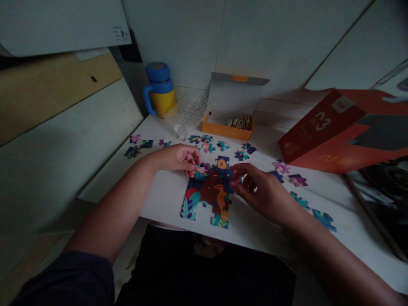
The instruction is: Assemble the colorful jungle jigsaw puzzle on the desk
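A partly joined jigsaw puzzle (208, 191) lies on the white table near its front edge, with a brown shape, blue leaves and an orange figure; a gap shows in its lower side. At its upper left corner, my left hand (181, 158) is closed with thumb and fingers on a jigsaw piece (200, 171) in teal and pink. My right hand (256, 187) has thumb and index finger curled at the puzzle's right edge, gripping a dark blue piece (227, 174) there. Part of that piece is hidden by the fingers.
Loose jigsaw pieces (208, 147) lie behind the puzzle, with others (298, 180) at the right. Farther back stand a blue and yellow mug (164, 100), bubble wrap (189, 112) and an open orange-edged box (223, 129). A large red box (321, 127) leans at the right.
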Demonstrator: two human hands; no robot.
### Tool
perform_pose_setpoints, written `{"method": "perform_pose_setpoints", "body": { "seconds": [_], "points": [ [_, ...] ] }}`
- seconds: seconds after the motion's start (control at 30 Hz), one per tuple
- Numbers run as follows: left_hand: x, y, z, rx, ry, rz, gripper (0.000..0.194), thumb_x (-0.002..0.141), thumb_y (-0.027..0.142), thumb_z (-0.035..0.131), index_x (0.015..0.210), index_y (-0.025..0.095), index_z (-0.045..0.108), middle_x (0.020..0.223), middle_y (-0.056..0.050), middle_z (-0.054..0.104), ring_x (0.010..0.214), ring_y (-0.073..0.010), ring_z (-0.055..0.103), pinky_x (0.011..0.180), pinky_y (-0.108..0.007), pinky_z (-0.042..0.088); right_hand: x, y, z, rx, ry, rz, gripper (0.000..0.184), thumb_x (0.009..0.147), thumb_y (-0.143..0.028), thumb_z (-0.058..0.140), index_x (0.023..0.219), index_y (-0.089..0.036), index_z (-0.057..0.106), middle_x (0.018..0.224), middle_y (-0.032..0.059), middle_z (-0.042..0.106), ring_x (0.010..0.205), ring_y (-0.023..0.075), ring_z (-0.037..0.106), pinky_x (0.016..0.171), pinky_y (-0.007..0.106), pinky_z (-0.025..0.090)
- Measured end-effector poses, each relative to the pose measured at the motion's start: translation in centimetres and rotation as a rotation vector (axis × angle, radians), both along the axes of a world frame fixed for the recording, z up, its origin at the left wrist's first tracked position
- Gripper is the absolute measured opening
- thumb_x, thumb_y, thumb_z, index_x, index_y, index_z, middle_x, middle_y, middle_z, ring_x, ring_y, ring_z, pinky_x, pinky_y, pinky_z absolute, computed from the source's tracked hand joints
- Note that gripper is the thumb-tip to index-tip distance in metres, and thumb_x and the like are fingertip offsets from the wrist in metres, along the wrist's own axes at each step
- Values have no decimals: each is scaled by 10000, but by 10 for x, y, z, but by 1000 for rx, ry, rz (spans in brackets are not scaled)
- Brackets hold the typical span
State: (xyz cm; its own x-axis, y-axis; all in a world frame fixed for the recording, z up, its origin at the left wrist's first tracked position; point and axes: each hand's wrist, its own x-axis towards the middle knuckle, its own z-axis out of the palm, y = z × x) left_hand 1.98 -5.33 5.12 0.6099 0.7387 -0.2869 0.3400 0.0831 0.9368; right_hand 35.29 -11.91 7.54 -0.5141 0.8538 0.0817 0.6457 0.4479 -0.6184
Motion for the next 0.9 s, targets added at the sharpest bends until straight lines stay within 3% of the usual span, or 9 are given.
{"method": "perform_pose_setpoints", "body": {
  "seconds": [0.1,0.2,0.3,0.4,0.53,0.6,0.67,0.83,0.9],
  "points": [
    [19,-5,-10,-76,-122,-80,419,811,413,931,1045,214,647,871,-31,780,713,-169,764,669,-297,579,-22,-25,10,-167,90,54,513,1037,-417,636,1495,-225,506,1135,92,807,787,190,745,671,302,536],
    [33,-10,-16,-102,-216,-168,393,832,403,930,1020,198,654,866,-20,772,686,-146,754,627,-261,561,-35,-35,3,-262,156,-11,452,1057,-430,615,1459,-237,542,975,44,798,699,169,712,615,283,496],
    [39,-15,-16,-87,-283,-234,339,865,386,907,943,188,642,840,-13,757,709,-145,762,635,-249,572,-40,-37,-12,-151,117,-186,381,1045,-500,635,1316,-233,639,833,18,729,640,166,633,587,294,431],
    [42,-20,-14,-59,-287,-254,310,875,361,900,922,183,650,847,-29,760,755,-155,774,664,-254,587,-40,-38,-27,-63,99,-300,454,994,-566,700,1297,-231,651,890,36,723,688,183,624,627,312,446],
    [46,-22,-17,-88,-267,-292,306,887,384,887,952,195,655,859,-34,760,763,-166,769,690,-289,607,-35,-44,-39,-327,232,-229,431,1017,-639,645,1203,-253,701,904,30,749,672,173,627,590,297,454],
    [47,-22,-19,-82,-252,-302,298,907,395,860,983,201,647,894,-40,765,753,-164,758,693,-304,605,-26,-49,-42,-391,237,-268,454,1016,-665,633,1191,-254,715,856,23,744,647,175,616,564,296,442],
    [46,-20,-18,5,-205,-282,269,931,394,819,995,197,647,906,-45,762,725,-149,726,673,-290,572,-14,-56,-44,-364,175,-331,472,1012,-662,639,1229,-251,721,811,16,728,630,177,609,557,297,436],
    [35,-11,-10,501,76,-106,204,963,354,728,876,180,667,732,5,666,640,-105,567,623,-250,409,17,-76,-44,-358,42,-302,421,1021,-613,636,1221,-261,752,841,20,756,660,178,658,577,290,471],
    [29,-8,-9,629,203,-40,197,976,331,691,854,180,663,698,17,648,618,-100,538,622,-254,375,20,-82,-43,-352,15,-303,399,1024,-602,630,1196,-267,762,843,19,765,663,180,677,584,290,486]
  ]
}}
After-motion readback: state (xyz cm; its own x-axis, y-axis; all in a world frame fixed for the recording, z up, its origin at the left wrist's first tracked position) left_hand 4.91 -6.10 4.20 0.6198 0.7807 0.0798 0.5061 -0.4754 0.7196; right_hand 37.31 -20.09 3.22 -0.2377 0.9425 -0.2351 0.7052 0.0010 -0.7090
